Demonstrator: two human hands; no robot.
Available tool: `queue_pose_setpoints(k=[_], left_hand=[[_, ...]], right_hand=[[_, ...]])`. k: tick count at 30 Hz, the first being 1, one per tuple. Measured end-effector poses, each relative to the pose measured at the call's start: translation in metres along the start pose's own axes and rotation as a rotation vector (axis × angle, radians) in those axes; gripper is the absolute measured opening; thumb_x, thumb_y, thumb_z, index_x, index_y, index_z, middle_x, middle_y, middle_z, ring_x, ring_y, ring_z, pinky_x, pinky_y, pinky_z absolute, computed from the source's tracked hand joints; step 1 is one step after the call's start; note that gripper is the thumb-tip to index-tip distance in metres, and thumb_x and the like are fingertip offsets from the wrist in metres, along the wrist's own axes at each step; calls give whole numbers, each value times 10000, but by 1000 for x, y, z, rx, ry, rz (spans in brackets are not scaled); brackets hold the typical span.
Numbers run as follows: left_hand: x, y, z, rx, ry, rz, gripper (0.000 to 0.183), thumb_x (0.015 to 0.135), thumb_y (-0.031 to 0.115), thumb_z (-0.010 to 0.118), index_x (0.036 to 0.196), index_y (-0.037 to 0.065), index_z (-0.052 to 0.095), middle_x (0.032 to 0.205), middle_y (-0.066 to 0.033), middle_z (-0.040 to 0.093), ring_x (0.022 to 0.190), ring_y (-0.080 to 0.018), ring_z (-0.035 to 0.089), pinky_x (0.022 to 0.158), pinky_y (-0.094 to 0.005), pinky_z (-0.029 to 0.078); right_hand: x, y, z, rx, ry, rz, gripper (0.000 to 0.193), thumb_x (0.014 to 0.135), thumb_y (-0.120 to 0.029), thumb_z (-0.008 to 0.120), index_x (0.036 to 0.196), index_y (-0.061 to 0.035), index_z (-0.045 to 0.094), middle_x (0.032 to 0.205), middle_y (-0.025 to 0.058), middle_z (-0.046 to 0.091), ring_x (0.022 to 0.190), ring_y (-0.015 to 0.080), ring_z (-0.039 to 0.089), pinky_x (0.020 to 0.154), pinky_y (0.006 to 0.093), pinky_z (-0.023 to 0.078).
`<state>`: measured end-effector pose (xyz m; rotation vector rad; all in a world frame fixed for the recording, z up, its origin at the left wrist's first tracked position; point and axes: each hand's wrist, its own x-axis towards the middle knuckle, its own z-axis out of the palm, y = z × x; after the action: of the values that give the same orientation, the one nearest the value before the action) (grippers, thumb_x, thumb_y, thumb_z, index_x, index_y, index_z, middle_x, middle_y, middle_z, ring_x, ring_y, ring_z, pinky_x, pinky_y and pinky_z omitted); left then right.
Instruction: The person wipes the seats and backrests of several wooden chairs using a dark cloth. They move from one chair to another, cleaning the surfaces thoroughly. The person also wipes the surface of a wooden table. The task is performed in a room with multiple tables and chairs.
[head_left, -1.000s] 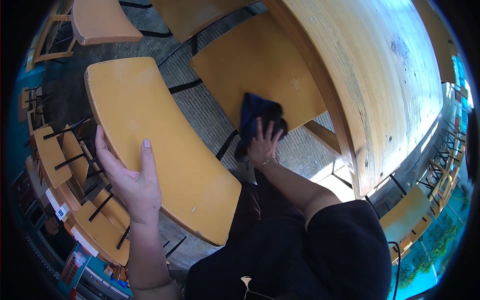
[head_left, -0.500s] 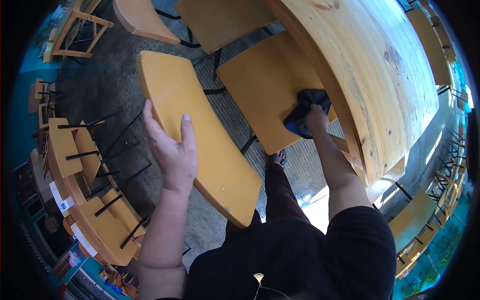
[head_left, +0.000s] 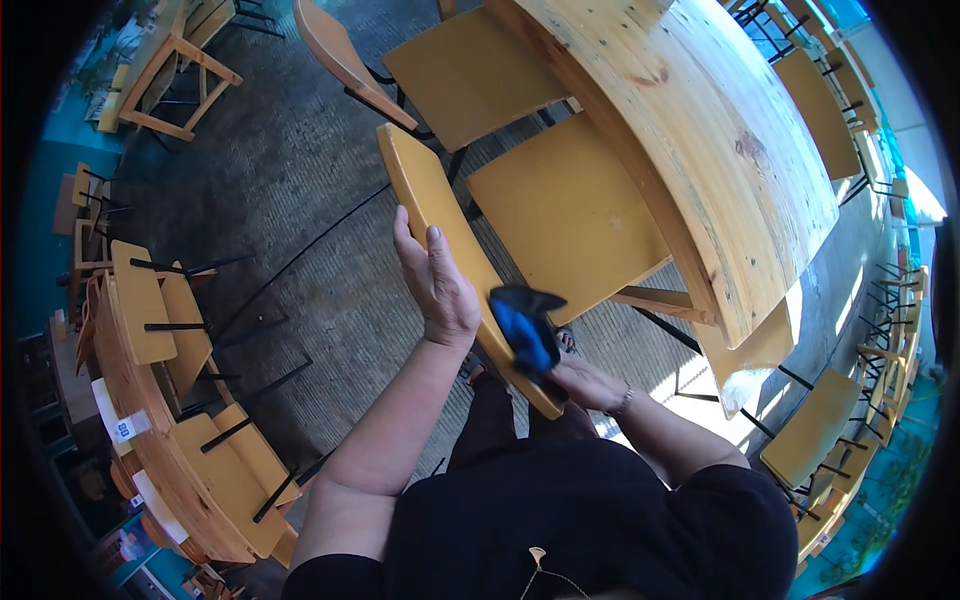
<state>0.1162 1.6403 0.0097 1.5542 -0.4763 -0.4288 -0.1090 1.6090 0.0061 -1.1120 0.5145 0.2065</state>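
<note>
Right between the two hands there's a yellow chair back (head_left: pixel 428 190), seen close to edge-on and slanting down toward the person's lap. Left hand (head_left: pixel 445 300) is on its left side, palm against the wood, thumb sticking up and fingers stretched out rather than curled tight. Right hand (head_left: pixel 590 385) is by the lower end of the same piece and has hold of a cloth (head_left: pixel 522 330), dark with a bright blue patch. That cloth sits just ahead of the right hand, over the lower part of the chair back. It's pretty blurry though, so I can't really say how much of it is touching the wood. Hands are apart from each other, left one further up, right one lower and nearer the body. There's a bracelet (head_left: pixel 627 398) on the right wrist.

Ahead of the right hand, past the cloth, you've got a yellow chair seat (head_left: pixel 570 215), then a big wooden table (head_left: pixel 690 120) running along beyond it. Further ahead of the left hand there's another seat (head_left: pixel 470 75) and a curved backrest (head_left: pixel 340 55). Well off to the left of the left hand is a bunch of chairs (head_left: pixel 142 310) with black legs sticking out, and grooved grey floor (head_left: pixel 280 150) in between. Below both hands: black shirt (head_left: pixel 590 510) plus a necklace (head_left: pixel 537 557).
</note>
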Motion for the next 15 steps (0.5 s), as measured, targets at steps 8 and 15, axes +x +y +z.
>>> queue_pose_setpoints(k=[8, 15], left_hand=[[1, 11, 0, 168, 9, 27, 837, 995, 583, 291, 1451, -112, 189, 1436, -349, 307, 1351, -436, 338, 1130, -452, 257], [4, 6, -3, 292, 22, 74, 761, 1018, 514, 321, 1445, -103, 196, 1434, -313, 317, 1326, -389, 377, 1116, -427, 290]], right_hand=[[252, -98, -12, -380, 429, -589, 433, 984, -391, 405, 1224, -53, 532, 1278, 226, 520, 1202, 324, 489, 1049, 392, 364], [278, -93, -37, -181, 257, -276, 610, 1028, -440, 282, 1503, -59, 262, 1543, 178, 288, 1443, 298, 227, 1172, 388, 204]])
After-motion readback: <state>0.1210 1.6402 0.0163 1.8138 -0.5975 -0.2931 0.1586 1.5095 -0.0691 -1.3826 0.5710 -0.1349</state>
